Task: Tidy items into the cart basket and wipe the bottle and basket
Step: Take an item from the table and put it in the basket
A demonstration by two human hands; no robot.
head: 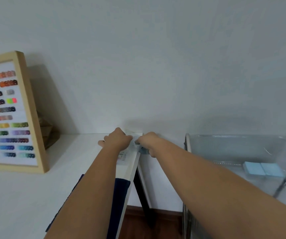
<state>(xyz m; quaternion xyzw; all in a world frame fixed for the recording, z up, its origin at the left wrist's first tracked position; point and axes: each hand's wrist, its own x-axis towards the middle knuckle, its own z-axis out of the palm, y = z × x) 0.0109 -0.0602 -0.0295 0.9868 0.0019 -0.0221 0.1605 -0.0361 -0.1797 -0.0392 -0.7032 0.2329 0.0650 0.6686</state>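
Both my arms reach to the far right corner of the white table (26,195). My left hand (117,139) curls round a pale, clear bottle (123,156) that lies along the table edge; its faint coloured label shows beside my wrist. My right hand (147,142) grips a grey-blue cloth (143,150) pressed against the bottle's far end. Most of the bottle is hidden by my hands. To the right stands the cart basket (224,145) with translucent walls and a metal frame, and two light blue flat packs (262,169) lie inside it.
A wood-framed board of coloured thread samples (13,111) leans on the wall at the left, with a brown paper bag (46,130) behind it. A dark blue cloth (119,195) hangs over the table's right edge under my left arm. Brown floor shows between table and cart.
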